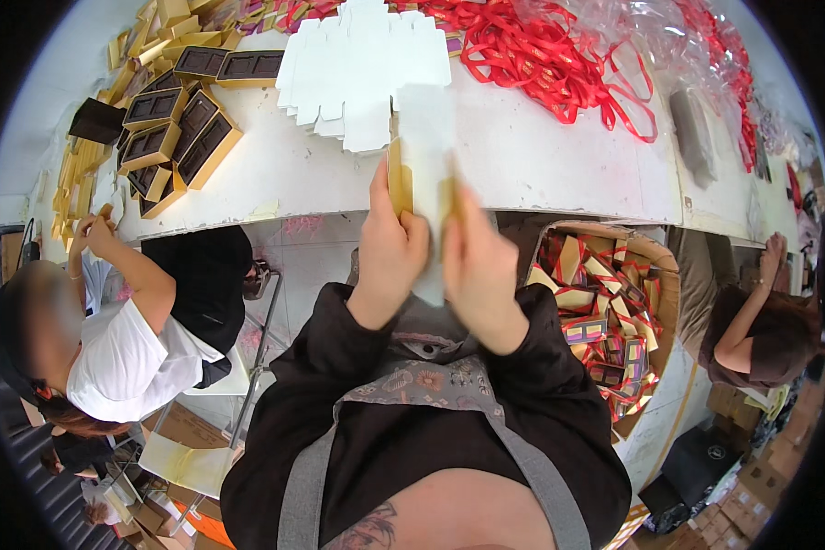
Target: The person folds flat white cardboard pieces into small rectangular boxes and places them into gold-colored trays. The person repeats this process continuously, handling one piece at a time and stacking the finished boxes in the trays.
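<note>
A long white worktable (541,174) spans the scene. Just in front of its near edge, the left hand (390,252) and right hand (479,266) are both closed around a flat white and gold cardboard box blank (424,137), held upright between them. Behind it on the table lies a stack of white die-cut cardboard sheets (357,69), with tangled red ribbons (550,60) to the right and dark gold-rimmed box trays (179,128) to the left.
</note>
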Motion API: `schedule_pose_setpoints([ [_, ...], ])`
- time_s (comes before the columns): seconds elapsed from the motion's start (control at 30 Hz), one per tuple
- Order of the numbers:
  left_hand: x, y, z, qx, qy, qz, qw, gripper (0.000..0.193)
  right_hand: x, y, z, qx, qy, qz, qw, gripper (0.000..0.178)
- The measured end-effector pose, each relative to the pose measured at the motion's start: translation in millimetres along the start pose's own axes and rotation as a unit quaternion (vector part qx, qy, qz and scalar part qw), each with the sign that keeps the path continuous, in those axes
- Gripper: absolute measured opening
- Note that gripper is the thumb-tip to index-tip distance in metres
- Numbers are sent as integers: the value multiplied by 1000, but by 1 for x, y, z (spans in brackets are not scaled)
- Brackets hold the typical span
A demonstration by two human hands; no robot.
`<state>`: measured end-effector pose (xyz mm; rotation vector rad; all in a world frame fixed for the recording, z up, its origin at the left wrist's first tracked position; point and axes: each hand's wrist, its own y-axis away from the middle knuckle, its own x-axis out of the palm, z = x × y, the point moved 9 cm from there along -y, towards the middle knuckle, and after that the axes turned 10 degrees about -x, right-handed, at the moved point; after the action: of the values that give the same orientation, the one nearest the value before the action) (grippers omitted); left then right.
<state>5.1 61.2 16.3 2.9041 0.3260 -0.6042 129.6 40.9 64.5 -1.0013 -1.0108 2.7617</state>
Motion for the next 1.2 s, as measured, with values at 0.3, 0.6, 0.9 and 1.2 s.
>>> schedule_pose_setpoints([
  [0.3, -6, 7, -24, 70, 123, 158, 977, 76, -1, 2, -24, 138, -130, 47, 981, 61],
  [0.6, 11, 25, -9, 91, 25, 182, 979, 59, 19, 26, -47, 228, -273, 116, 928, 24],
  [0.9, 25, 37, 19, 88, -58, 184, 977, 51, 32, 72, -64, 261, -449, -22, 854, 23],
  [1.2, 34, 37, 19, 64, -56, 194, 977, 56, 33, 84, -76, 333, -515, -164, 773, 14],
])
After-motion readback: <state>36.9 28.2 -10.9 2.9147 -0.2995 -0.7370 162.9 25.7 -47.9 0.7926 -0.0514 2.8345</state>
